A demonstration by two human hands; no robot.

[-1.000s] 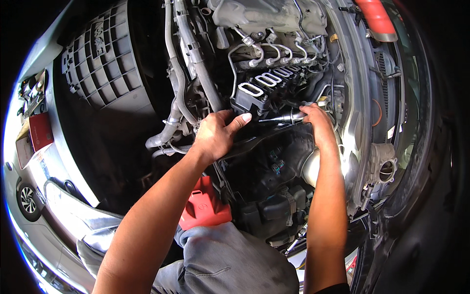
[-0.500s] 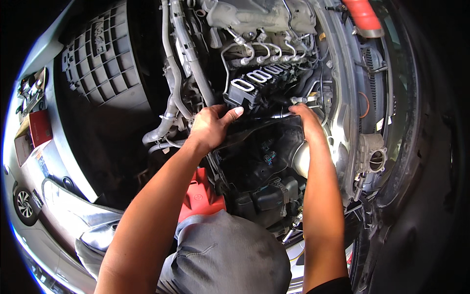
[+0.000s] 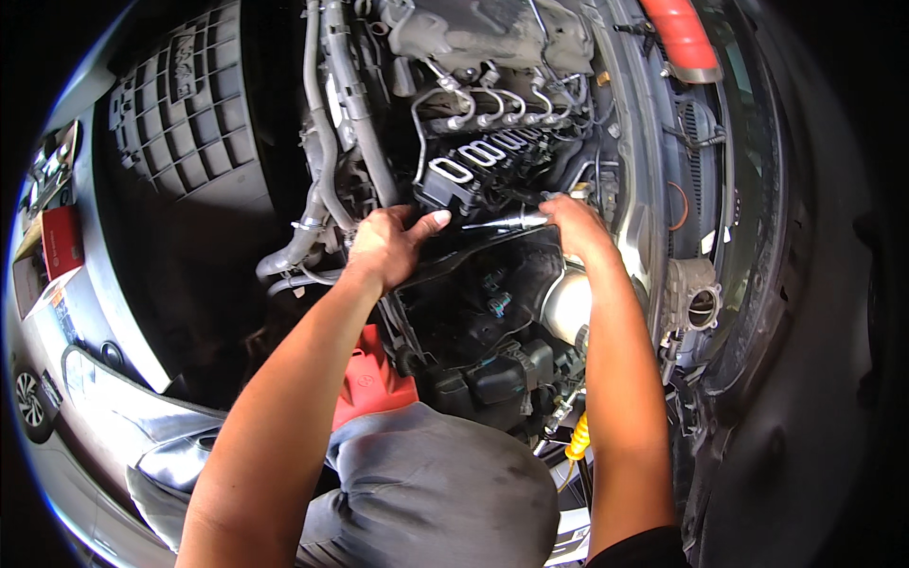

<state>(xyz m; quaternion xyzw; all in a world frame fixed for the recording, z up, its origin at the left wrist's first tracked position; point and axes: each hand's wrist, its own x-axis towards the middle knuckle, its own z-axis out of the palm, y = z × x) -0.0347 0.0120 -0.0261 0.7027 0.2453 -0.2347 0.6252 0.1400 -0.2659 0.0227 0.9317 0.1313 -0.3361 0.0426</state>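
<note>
A black intake manifold (image 3: 443,192) with a row of pale-edged oval ports lies tilted in the engine bay. At its near left end is my left hand (image 3: 383,248), fingers curled round its edge and thumb stretched along the near side. Part of those fingers is hidden. My right hand (image 3: 574,225) is closed near the manifold's right side, on a silver tapered metal tool (image 3: 511,223). The tool points left from the fingers, along the manifold's near side. Its far end inside the hand is hidden, so its exact kind does not show.
Metal fuel pipes (image 3: 485,114) run behind the manifold. Thick grey hoses (image 3: 365,142) stand at the left. Near me are a red plastic cap or jug (image 3: 372,383), a grey cloth cover (image 3: 445,483) and a yellow coiled hose (image 3: 579,437). A throttle body (image 3: 694,295) sits far right.
The view has shifted slightly, moving the scene left in the picture. More of the silver tool now shows, reaching left from my right hand. My left hand keeps its place at the manifold's end.
</note>
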